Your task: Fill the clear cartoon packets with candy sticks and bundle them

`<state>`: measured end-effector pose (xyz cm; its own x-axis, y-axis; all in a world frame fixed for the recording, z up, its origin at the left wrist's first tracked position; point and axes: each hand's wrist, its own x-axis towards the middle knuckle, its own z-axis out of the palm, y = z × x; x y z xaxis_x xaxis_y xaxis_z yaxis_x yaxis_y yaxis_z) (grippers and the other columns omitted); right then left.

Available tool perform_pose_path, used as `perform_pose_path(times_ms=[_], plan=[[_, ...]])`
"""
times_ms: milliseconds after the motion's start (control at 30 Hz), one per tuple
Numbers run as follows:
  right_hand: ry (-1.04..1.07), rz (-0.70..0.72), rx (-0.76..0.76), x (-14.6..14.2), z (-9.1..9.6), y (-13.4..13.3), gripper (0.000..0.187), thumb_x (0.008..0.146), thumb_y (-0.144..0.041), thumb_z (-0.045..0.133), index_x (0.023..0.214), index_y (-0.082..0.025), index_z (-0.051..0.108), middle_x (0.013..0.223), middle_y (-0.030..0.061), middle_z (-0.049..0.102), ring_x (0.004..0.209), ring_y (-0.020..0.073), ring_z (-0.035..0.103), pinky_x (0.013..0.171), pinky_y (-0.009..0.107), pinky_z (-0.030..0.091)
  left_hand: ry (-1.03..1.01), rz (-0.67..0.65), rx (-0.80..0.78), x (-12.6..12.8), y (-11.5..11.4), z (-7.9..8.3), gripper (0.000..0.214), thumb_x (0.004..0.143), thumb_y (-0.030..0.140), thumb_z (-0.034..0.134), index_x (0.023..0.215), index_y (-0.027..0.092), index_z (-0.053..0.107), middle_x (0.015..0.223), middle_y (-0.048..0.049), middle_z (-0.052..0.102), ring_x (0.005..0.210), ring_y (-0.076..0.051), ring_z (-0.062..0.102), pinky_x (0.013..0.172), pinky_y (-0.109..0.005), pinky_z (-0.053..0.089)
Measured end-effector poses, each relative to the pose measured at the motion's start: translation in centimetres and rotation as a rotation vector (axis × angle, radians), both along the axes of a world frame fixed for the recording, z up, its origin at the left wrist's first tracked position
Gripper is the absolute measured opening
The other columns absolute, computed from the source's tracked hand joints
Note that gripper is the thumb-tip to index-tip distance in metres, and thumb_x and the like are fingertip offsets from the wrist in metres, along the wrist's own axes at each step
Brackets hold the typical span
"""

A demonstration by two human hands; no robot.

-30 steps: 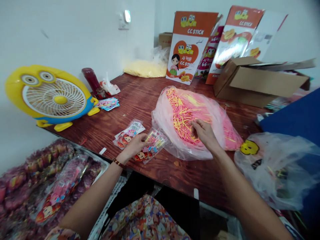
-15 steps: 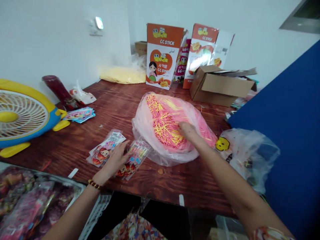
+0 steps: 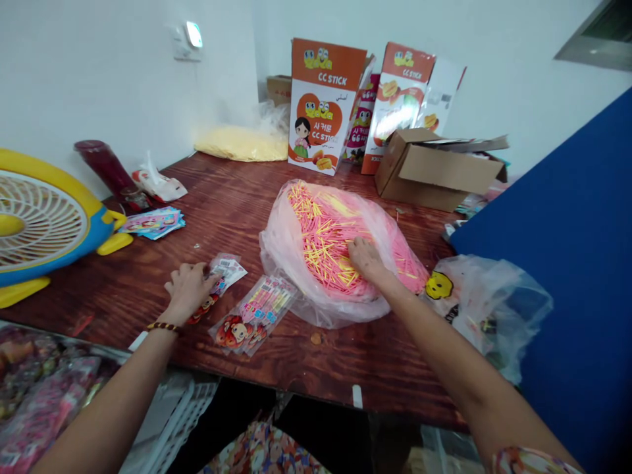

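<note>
Left hand (image 3: pixel 190 286): off the filled packet (image 3: pixel 254 315), now palm-down on the empty packet stack (image 3: pixel 224 271); fingers bent, grip unreadable.
Right hand (image 3: pixel 368 259): down in the pink and yellow sticks (image 3: pixel 320 238) in the bag (image 3: pixel 282 253); can't tell if clenched.
Filled packet: free on the table (image 3: pixel 237 201), between stack and bag.
Change: 0.5 s back my left lay on it; 1 s back it gripped it.
Read: that packet looks done; work shifts to the stack.

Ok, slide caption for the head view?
At a wooden table, left hand on printed packets, right hand in a bag of pink and yellow sticks, filled packet between.
</note>
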<state>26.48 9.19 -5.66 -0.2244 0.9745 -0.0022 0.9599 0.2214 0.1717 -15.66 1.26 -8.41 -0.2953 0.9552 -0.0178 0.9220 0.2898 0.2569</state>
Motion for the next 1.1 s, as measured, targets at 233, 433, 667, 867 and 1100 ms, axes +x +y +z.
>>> perform_pose_path(times_ms=[233,433,667,867,1100], plan=[[0.088,-0.048,-0.03,0.8,0.5,0.6,0.028,0.096,-0.017,0.04,0.108,-0.009,0.064,0.107,0.0186,0.068,0.103,0.025,0.06,0.085,0.031,0.038,-0.034,0.009,0.068,0.1,0.7,-0.4,0.044,0.082,0.048,0.052,0.111,0.017,0.061,0.121,-0.0202,0.06,0.115,-0.043,0.051,0.088,-0.052,0.041],[0.246,-0.079,-0.037,1.1,0.6,0.8,0.021,0.095,-0.027,0.046,0.097,-0.015,0.064,0.1,0.0129,0.072,0.092,0.0216,0.063,0.078,0.028,0.037,-0.231,0.029,0.139,-0.9,1.7,0.0,0.026,0.08,0.043,0.055,0.088,0.019,0.061,0.091,-0.0088,0.072,0.095,-0.031,0.065,0.086,-0.042,0.042],[0.498,-0.116,-0.062,1.5,-0.3,1.4,0.018,0.093,-0.027,0.046,0.084,-0.018,0.057,0.08,0.0056,0.069,0.069,0.0155,0.057,0.064,0.025,0.035,-0.497,-0.075,0.263,-2.7,1.6,0.2,0.03,0.072,0.045,0.059,0.086,0.019,0.065,0.088,-0.0069,0.075,0.081,-0.025,0.068,0.07,-0.03,0.048],[0.788,-0.121,-0.086,1.5,-0.4,1.6,0.014,0.085,-0.023,0.05,0.071,-0.021,0.049,0.07,0.0044,0.066,0.068,0.0173,0.06,0.068,0.027,0.041,-0.353,-0.098,0.248,-2.5,1.2,1.3,0.024,0.074,0.042,0.058,0.078,0.022,0.07,0.078,-0.0054,0.074,0.077,-0.026,0.067,0.069,-0.031,0.045],[1.208,-0.056,-0.072,-1.0,-1.8,-1.0,0.013,0.086,-0.037,0.043,0.083,-0.024,0.044,0.077,0.0005,0.066,0.076,0.0178,0.062,0.079,0.032,0.047,-0.726,-0.041,0.437,-2.4,1.1,2.7,0.026,0.065,0.037,0.066,0.084,0.021,0.071,0.083,-0.0037,0.074,0.076,-0.022,0.065,0.068,-0.029,0.049]])
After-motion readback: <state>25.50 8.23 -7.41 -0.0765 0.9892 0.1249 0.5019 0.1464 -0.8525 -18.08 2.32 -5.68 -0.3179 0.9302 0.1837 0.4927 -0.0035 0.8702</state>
